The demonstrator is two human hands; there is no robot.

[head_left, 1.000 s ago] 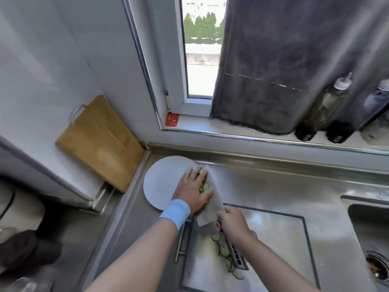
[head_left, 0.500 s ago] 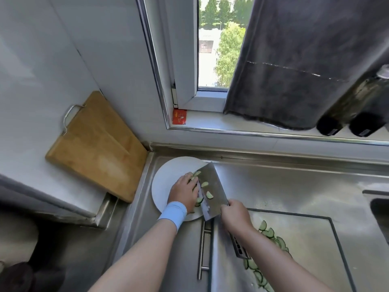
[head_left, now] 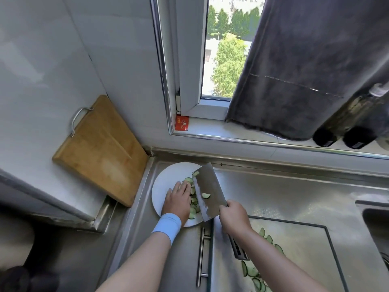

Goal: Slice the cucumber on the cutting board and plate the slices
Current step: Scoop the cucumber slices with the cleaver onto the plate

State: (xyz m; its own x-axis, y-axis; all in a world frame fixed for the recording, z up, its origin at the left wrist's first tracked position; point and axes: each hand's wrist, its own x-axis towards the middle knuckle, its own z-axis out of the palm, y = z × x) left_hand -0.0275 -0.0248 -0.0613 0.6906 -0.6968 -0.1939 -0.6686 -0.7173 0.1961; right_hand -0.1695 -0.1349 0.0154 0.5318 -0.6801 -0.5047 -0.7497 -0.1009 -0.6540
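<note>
Over the white plate [head_left: 166,182], at the left end of the steel table [head_left: 273,186], the right hand [head_left: 233,216] grips the knife [head_left: 210,192], blade tilted above the plate. The left hand [head_left: 179,199], fingers straight, lies flat on the cucumber slices [head_left: 192,205] heaped just beside the blade. One stuck slice [head_left: 205,195] clings to the steel. Other pieces [head_left: 251,270] lie on the cutting board [head_left: 305,249]. Risks noted: fingers close to the edge may be nicked if the blade slips, and a hasty sweep may push slices over the rim.
</note>
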